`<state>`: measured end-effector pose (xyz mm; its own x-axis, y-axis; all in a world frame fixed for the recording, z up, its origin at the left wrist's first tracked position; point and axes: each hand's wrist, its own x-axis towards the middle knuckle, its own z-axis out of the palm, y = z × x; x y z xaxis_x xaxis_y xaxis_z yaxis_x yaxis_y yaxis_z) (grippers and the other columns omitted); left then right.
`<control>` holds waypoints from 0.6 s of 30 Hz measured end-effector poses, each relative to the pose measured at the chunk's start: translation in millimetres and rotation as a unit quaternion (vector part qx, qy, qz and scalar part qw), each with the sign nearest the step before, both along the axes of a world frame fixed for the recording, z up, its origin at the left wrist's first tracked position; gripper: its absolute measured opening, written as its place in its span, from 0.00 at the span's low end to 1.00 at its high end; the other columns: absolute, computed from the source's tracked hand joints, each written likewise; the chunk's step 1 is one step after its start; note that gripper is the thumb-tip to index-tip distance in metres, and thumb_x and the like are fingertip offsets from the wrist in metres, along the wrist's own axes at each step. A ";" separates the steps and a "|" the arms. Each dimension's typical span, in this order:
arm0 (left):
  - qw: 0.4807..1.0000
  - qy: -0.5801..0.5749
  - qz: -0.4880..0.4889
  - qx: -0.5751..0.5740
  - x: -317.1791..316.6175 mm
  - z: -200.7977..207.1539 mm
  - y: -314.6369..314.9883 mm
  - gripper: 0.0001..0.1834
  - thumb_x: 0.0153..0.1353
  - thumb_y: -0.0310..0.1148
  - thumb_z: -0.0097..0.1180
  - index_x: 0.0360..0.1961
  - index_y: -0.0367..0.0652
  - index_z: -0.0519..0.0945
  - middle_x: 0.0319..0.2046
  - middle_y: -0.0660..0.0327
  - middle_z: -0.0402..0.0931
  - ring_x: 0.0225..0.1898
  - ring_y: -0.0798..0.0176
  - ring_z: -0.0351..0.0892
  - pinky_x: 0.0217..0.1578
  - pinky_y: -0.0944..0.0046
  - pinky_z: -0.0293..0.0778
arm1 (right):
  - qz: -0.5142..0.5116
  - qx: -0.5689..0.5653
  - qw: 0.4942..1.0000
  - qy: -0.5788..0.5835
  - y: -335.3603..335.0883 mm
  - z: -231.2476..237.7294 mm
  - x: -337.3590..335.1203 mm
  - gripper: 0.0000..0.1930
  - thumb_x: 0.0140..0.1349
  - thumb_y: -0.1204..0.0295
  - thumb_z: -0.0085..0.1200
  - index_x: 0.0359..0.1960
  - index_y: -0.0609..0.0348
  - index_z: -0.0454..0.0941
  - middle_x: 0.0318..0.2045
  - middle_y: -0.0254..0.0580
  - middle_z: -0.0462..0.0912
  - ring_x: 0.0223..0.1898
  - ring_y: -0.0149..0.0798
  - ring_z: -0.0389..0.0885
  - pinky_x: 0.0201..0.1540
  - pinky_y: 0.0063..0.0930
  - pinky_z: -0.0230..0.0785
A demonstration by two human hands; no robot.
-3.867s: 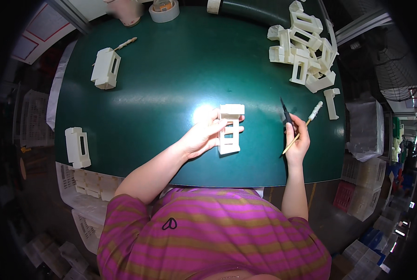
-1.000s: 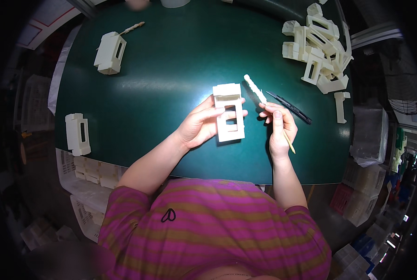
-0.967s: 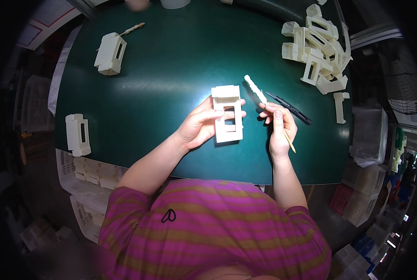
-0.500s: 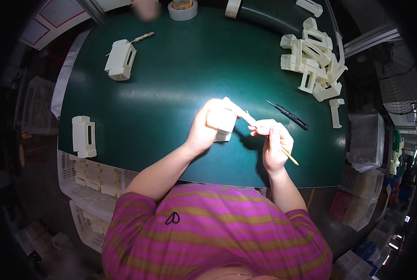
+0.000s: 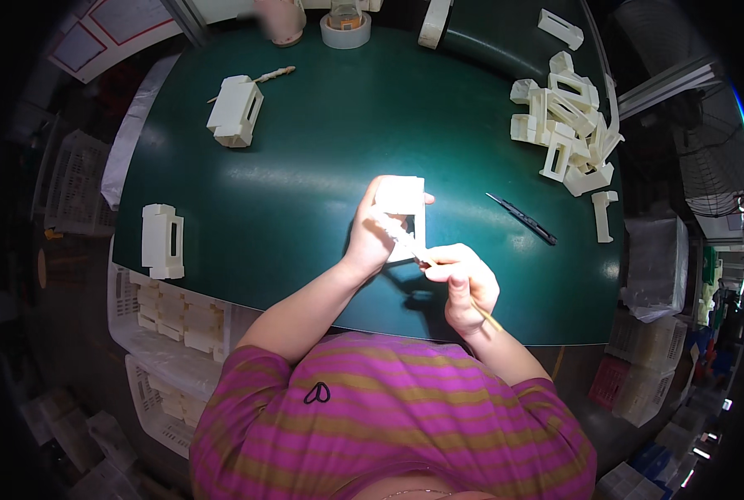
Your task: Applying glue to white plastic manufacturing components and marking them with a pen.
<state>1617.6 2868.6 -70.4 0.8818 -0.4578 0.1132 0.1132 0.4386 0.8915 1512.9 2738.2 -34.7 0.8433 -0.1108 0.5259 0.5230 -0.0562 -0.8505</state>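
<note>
My left hand (image 5: 366, 236) is closed round a cream plastic housing (image 5: 401, 196) with a window-like opening, held over the front middle of the table. In my right hand (image 5: 465, 287) is a thin wooden stick (image 5: 488, 317), pinched between thumb and fingers. Its far end is wrapped in whitish material and lies against the near side of the housing, across the opening. Bright light washes out the detail where the two meet. To the right of my hands lies a black pen-like tool (image 5: 522, 219), touched by neither.
On the green table (image 5: 322, 125) stand two similar housings, one at the far left (image 5: 235, 111) beside another wrapped stick (image 5: 275, 74), one at the near left (image 5: 162, 242). Cream parts (image 5: 568, 117) are heaped at the far right. A tape roll (image 5: 345, 32) sits at the back; crates (image 5: 126, 304) stand lower left.
The housing has been turned in my left hand, so its opening now shows. My right hand has moved left and nearer to me, bringing the stick's wrapped end across the opening.
</note>
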 end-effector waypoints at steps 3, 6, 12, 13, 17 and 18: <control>0.995 0.092 -0.015 0.023 -0.5 -1.6 -1.0 0.11 0.64 0.18 0.40 0.46 0.39 0.69 0.40 0.55 0.81 0.28 0.75 0.73 0.29 0.74 0.70 | -0.045 -0.135 0.985 -0.092 1.7 -6.1 7.5 0.12 0.68 0.67 0.53 0.34 0.65 0.81 0.39 0.56 0.84 0.35 0.43 0.83 0.39 0.32 0.74; 0.990 0.138 -0.032 0.008 -0.3 -3.1 -1.8 0.11 0.64 0.18 0.40 0.46 0.39 0.70 0.39 0.55 0.82 0.30 0.74 0.75 0.27 0.74 0.71 | -0.085 -0.230 0.963 -0.108 -1.4 -9.1 13.8 0.09 0.64 0.68 0.58 0.34 0.63 0.82 0.37 0.54 0.85 0.33 0.44 0.83 0.35 0.33 0.73; 0.976 0.182 -0.110 0.037 -3.8 -3.3 0.5 0.10 0.65 0.26 0.47 0.46 0.40 0.73 0.35 0.58 0.83 0.34 0.73 0.79 0.23 0.76 0.70 | -0.044 -0.201 0.975 -0.086 -15.7 -14.3 11.7 0.06 0.65 0.74 0.55 0.33 0.64 0.81 0.36 0.54 0.85 0.32 0.44 0.83 0.35 0.30 0.73; 0.974 0.193 -0.120 0.027 -4.0 -2.5 0.4 0.09 0.66 0.27 0.49 0.46 0.40 0.74 0.36 0.57 0.82 0.30 0.74 0.77 0.22 0.76 0.70 | -0.036 -0.196 0.977 -0.077 -17.9 -16.0 10.0 0.06 0.65 0.74 0.55 0.33 0.64 0.81 0.36 0.53 0.85 0.32 0.44 0.83 0.35 0.31 0.74; 0.975 0.184 -0.097 0.083 -3.5 2.0 0.9 0.07 0.67 0.27 0.50 0.45 0.39 0.75 0.36 0.56 0.82 0.26 0.74 0.76 0.21 0.76 0.70 | -0.151 -0.203 0.966 -0.055 -32.2 -21.8 9.5 0.09 0.69 0.74 0.49 0.33 0.65 0.81 0.38 0.50 0.84 0.36 0.41 0.83 0.41 0.30 0.74; 0.970 0.197 -0.101 0.095 -3.1 3.0 1.6 0.07 0.67 0.27 0.50 0.45 0.39 0.75 0.36 0.56 0.82 0.26 0.74 0.76 0.21 0.76 0.70 | -0.176 -0.173 0.969 -0.023 -34.8 -21.6 7.3 0.10 0.70 0.74 0.48 0.33 0.65 0.80 0.37 0.49 0.84 0.36 0.40 0.82 0.42 0.31 0.74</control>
<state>1614.4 2870.2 -67.4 0.7291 -0.6058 -0.3185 0.5286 0.2029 0.8242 1520.2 2703.4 -56.3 0.7600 -0.1967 0.6195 0.4569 -0.5161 -0.7245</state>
